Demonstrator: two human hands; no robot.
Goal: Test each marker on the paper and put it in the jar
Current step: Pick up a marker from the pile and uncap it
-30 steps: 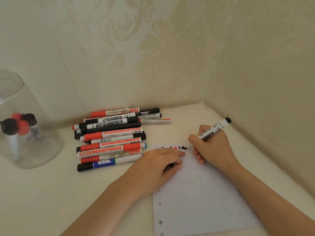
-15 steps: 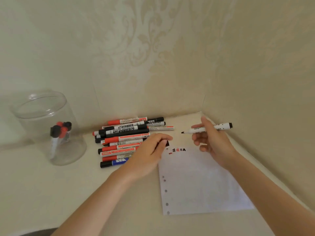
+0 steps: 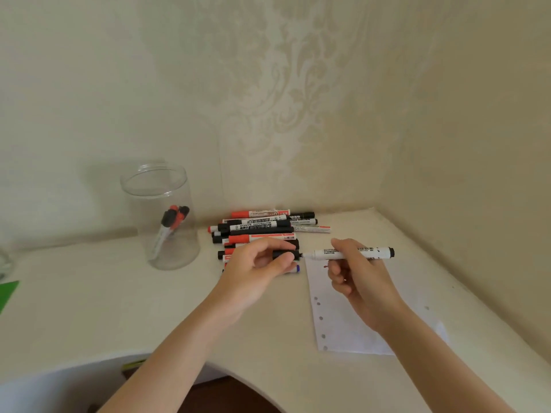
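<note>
Both forearms bare, reaching in from the near edge of the bench, hands raised close together. Left hand [image 3: 259, 263] fingers curled, thumb and fingertips pinching the black cap [image 3: 284, 254]. Right hand [image 3: 357, 275] grips the marker [image 3: 351, 253] level, tip pointing left at the cap, lower fingers curled loosely underneath.

You hold a white marker [image 3: 351, 253] with a black end level above the top of the paper [image 3: 351, 317], its tip at the mouth of a black cap [image 3: 286, 255]. The white punched sheet lies flat on the desk. A heap of red, black and blue markers [image 3: 262, 231] lies left of it. Further left stands a clear jar [image 3: 162, 216], upright and open, with a few markers leaning inside.
</note>
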